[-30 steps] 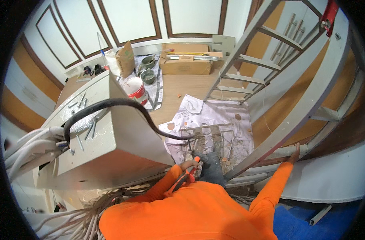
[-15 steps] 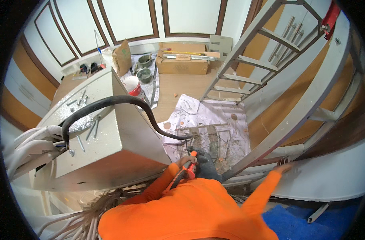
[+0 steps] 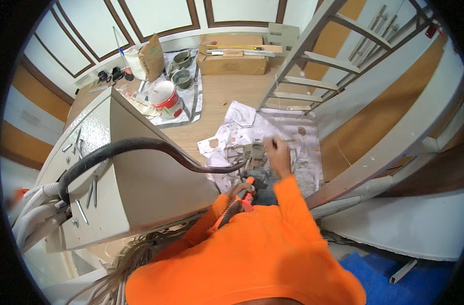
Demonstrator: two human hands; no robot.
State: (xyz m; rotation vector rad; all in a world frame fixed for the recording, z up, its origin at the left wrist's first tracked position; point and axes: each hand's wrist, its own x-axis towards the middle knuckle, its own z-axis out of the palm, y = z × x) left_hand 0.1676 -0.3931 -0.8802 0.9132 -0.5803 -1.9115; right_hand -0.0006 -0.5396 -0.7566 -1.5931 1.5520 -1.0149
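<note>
My left hand is closed around a tool with orange-and-black handles, held low in front of my orange-sleeved body. Its working end and exact kind are hard to make out. Just beyond that hand ends a thick black cable, which arches over a cream metal box from the left. My right hand is raised ahead of me, right of the cable end, with its fingers curled in. Whether anything small sits in those fingers is hidden.
A metal ladder stands at right. Loose bolts lie on the box, with white conduits beside it. Farther off are a paint bucket and a cardboard box. A dirty sheet covers the floor ahead.
My right hand has swung from the far right, by the ladder, inward and up to the middle. The left hand keeps its grip on the tool. The view has shifted slightly.
</note>
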